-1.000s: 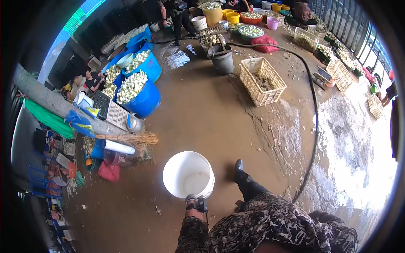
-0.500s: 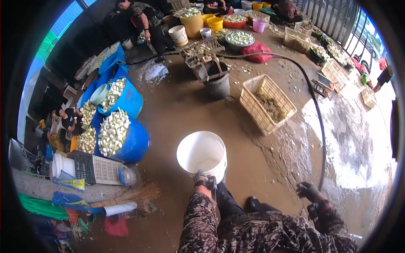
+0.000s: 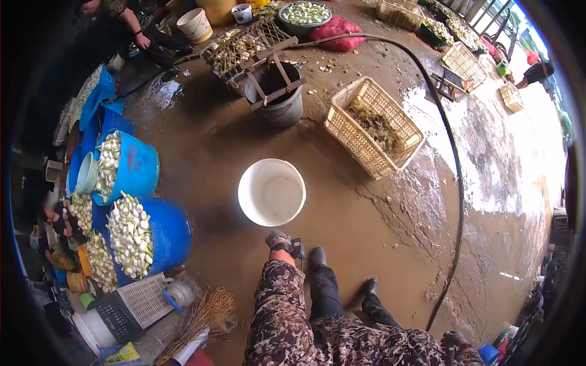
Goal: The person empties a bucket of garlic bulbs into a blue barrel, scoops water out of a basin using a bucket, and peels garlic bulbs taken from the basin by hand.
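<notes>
A white bucket (image 3: 247,196), bare inside, is in front of me with its mouth facing up. My left hand (image 3: 278,237), in a grey glove, is closed at the bucket's near rim; the fingertips are hard to make out. My right hand (image 3: 455,340), also gloved, hangs low at the right, apart from the bucket and by my side. Its fingers are too small and dark to read. Beyond the bucket are a yellow plastic crate (image 3: 360,149) with brownish scraps in it and a grey bucket (image 3: 284,113) with a wooden frame across its top.
Blue tubs (image 3: 170,235) of white bulbs line the left. A black hose (image 3: 455,158) curves along the right over the wet floor (image 3: 342,244). A straw broom (image 3: 207,317) lies lower left. A red sack (image 3: 336,33) and a seated person (image 3: 143,39) are farther back.
The view has shifted forward and tilted down. My left hand and the white bucket stay together. My right hand has dropped lower, toward the bottom edge.
</notes>
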A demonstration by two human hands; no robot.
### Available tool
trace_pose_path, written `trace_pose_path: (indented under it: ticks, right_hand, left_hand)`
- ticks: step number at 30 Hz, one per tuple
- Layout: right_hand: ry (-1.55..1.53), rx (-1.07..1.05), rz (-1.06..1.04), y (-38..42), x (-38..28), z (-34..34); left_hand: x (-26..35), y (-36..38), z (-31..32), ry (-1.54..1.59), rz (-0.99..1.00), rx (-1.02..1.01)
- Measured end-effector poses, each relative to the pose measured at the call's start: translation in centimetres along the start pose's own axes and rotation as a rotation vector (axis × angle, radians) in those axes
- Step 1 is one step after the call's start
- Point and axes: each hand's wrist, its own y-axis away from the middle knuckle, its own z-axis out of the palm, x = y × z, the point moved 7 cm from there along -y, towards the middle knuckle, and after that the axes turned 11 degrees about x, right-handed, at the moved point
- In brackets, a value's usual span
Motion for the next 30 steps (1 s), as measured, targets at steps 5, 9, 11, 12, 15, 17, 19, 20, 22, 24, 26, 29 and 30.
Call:
trace_pose_path:
  ticks: [5,9,11,12,15,17,19,20,22,24,26,29,30]
  right_hand:
    - [-0.450,-0.256,0.116,0.3,1.5,5.4]
    - [-0.292,-0.173,0.020,0.7,5.7,7.1]
    - [-0.182,-0.142,-0.043,2.1,7.5,7.2]
    - [-0.122,-0.112,-0.081,2.2,8.6,7.2]
    - [0.035,-0.037,-0.155,5.1,10.4,6.3]
    - [0.008,-0.016,-0.150,5.2,11.7,5.3]
    - [-0.059,-0.003,-0.136,1.5,14.6,3.9]
    - [-0.135,0.005,-0.141,-0.3,15.4,3.8]
    - [-0.270,0.041,-0.162,-3.1,16.2,2.1]
    - [-0.416,0.020,-0.126,-3.9,16.0,-0.2]
    - [-0.546,-0.016,-0.101,-5.6,16.4,-2.2]
    - [-0.432,0.009,-0.133,-9.6,14.8,-6.0]
    - [-0.471,0.019,-0.142,-10.5,14.3,-7.6]
  left_hand:
    - [-6.1,5.4,-3.7,-0.449,0.139,-0.116]
    - [-15.0,6.7,-6.1,-1.552,0.267,-0.522]
    - [-19.0,3.7,-7.8,-1.597,0.300,-0.527]
    - [-19.7,8.9,-7.0,-1.516,0.234,-0.423]
    - [-21.9,16.9,-3.6,-1.480,0.247,-0.369]
    - [-23.5,21.4,-0.9,-1.451,0.292,-0.486]
    - [-24.5,22.5,1.3,-1.427,0.438,-0.443]
    - [-24.6,24.0,1.7,-1.321,0.477,-0.408]
    - [-26.6,25.8,2.5,-1.322,0.477,-0.380]
    - [-29.3,26.0,3.2,-1.414,0.408,-0.425]
    - [-32.3,26.4,3.5,-1.459,0.467,-0.408]
    - [-39.5,31.6,2.8,-1.471,0.350,-0.420]
    - [-41.5,33.2,2.8,-1.527,0.304,-0.409]
